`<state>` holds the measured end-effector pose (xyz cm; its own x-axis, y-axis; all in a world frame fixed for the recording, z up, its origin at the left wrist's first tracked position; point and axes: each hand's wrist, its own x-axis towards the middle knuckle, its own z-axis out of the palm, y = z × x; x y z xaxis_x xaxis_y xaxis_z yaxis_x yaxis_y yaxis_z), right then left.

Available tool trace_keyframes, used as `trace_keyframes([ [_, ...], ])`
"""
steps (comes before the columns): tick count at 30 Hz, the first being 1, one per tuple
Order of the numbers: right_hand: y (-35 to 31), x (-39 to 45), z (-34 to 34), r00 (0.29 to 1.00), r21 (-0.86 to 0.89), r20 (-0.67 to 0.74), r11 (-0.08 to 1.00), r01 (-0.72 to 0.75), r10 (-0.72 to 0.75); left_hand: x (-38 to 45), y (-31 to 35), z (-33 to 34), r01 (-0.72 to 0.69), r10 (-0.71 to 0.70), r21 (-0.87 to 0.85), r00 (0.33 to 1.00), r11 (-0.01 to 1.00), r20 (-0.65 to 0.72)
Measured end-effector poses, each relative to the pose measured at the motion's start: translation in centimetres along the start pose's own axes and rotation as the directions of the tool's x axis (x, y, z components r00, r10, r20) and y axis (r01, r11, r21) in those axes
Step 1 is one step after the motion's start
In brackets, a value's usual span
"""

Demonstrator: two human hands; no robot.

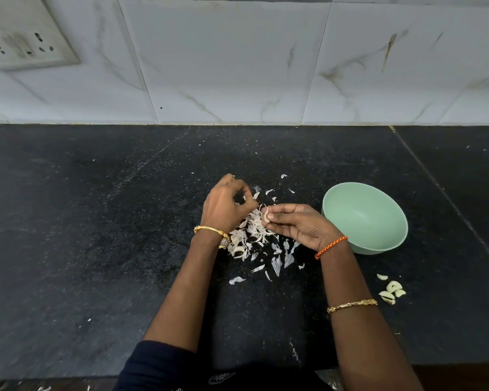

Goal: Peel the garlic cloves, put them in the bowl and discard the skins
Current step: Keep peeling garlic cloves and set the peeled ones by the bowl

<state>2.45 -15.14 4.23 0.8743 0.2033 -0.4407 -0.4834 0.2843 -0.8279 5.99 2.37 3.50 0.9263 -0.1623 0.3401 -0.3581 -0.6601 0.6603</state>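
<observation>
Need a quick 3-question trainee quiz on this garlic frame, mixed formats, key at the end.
1. True or false: the green bowl already holds peeled cloves.
2. Which hand pinches the garlic clove? A) left hand B) right hand C) neither
3. Fill in: the peeled cloves lie on the black counter, on the ____ side of the right forearm, nearer the person than the bowl.

Key
1. False: the bowl's inside looks bare.
2. B: thumb and fingers hold it over the skin pile; the left hand is curled beside it, and whether it grips a skin cannot be told.
3. Right.
</observation>
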Motion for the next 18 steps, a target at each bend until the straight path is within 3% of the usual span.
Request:
trace_keyframes([
  [4, 0.2, -0.1, -0.3, 1.000, 0.029, 0.013, 1.000, -0.006, 0.006, 0.1, -0.2, -1.2, 0.060, -0.059, 0.019, 0.996, 0.998, -0.062],
  [9, 0.2, -0.1, -0.2, 1.000, 0.059, 0.021, 0.998, -0.003, 0.002, -0.4, -0.3, -0.9, 0.122, -0.122, 0.016, 0.992, 0.992, -0.027],
  [18, 0.2, 0.0, -0.3, 0.999, 0.143, -0.017, 0.989, 0.031, -0.029, 0.0, -0.9, -0.2, 0.125, -0.118, -0.160, 0.992, 0.979, 0.050],
])
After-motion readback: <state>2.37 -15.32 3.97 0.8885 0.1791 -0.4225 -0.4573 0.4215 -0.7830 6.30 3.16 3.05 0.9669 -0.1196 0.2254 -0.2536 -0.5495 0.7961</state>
